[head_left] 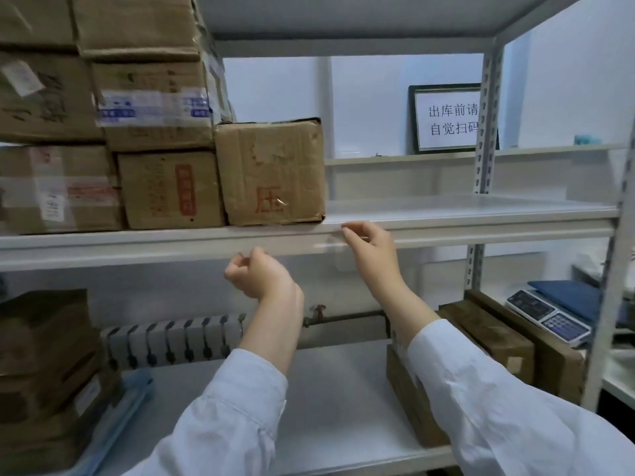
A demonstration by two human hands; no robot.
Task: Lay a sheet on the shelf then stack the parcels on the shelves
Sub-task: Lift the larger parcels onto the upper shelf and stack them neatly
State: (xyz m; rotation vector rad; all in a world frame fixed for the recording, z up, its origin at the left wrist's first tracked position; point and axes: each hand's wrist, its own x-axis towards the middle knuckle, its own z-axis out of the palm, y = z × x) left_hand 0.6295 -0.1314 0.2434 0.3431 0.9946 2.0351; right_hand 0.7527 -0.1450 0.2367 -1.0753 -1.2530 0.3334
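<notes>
A clear plastic sheet lies over the right half of the white middle shelf. My right hand pinches the sheet's front edge at the shelf lip. Lower and to the left, my left hand sits just under the lip with fingers curled; whether it holds the sheet is unclear. Cardboard parcels fill the shelf's left part, the nearest being a box with a red character beside a box with a red label.
More parcels are stacked high at the left. The lower shelf carries brown boxes at the right and boxes at the left. A radiator runs behind. A weighing scale and a framed sign are at the right.
</notes>
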